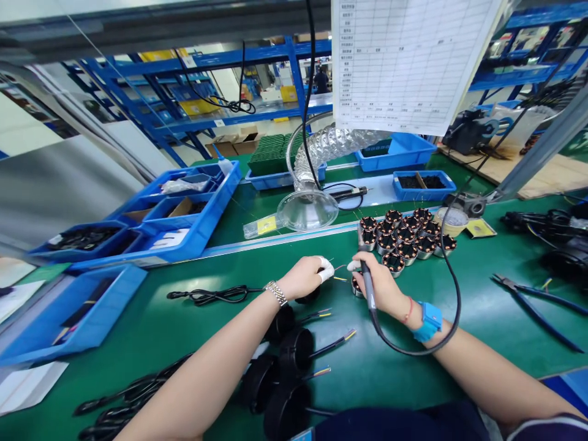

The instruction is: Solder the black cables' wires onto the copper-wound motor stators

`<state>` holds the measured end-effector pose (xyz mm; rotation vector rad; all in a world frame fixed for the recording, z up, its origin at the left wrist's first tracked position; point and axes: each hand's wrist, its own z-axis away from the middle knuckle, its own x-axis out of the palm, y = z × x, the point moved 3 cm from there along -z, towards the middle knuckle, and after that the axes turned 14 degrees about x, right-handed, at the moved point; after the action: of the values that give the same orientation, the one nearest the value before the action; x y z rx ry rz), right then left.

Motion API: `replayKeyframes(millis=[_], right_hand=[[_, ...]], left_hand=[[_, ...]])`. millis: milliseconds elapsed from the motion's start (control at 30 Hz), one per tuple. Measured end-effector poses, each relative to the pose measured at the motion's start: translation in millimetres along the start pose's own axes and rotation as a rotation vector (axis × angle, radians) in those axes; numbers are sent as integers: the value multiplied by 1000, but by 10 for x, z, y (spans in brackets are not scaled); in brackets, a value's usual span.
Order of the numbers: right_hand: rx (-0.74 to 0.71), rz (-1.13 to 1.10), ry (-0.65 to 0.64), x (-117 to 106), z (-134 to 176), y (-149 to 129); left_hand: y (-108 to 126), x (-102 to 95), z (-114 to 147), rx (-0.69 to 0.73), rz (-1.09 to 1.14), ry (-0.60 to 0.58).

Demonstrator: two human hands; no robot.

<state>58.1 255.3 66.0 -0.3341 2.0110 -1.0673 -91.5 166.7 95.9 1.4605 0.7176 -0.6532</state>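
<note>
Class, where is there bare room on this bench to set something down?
Bare green tabletop shows between the right forearm and the blue-handled metal pliers, and between the coiled black cable and the leftmost blue plastic bin. Crowded: among the copper-and-silver cylinders and round black housings.

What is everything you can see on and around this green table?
Table: one, green, across the middle
Coil rings: about fourteen, copper and silver, right of centre
Cups: at least five, black, lower middle
Cords: several, black, left
Trays: several, blue, left and back
Board stack: one, green, back middle
Funnel: one, clear, back middle
Hose: one, silver, above funnel
Pliers: one, blue-handled, right
Tub: one, cream, beside coil rings
Hanging sheet: one, white, upper right
Shelves: several, blue, background
Corded pen: one, grey, centre
Left grip: one, white-tipped, centre, pinching wires
Right grip: one, white-tipped, centre, holding corded pen
</note>
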Motion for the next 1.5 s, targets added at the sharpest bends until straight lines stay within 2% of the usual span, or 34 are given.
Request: replayKeyframes(millis=[133, 300, 500, 667, 800, 1000, 1500], right_hand=[[29, -4, 55, 5, -148, 62], [71, -55, -58, 90, -211, 101], [99, -117, -22, 104, -182, 135], [109, -151, -61, 86, -181, 136], [117, -202, -117, 90, -199, 119], [133, -167, -66, 105, -223, 116], [144, -172, -60, 48, -216, 87]], left_hand=[[4, 52, -47, 4, 9, 39], [-38, 167, -61, -13, 76, 88], [-110, 190, -13, -77, 194, 156], [-116, 198, -5, -136, 239, 219], [-103, 225, -48, -137, 232, 221], [-89, 211, -48, -126, 209, 210], [-70, 202, -34, -120, 156, 193]])
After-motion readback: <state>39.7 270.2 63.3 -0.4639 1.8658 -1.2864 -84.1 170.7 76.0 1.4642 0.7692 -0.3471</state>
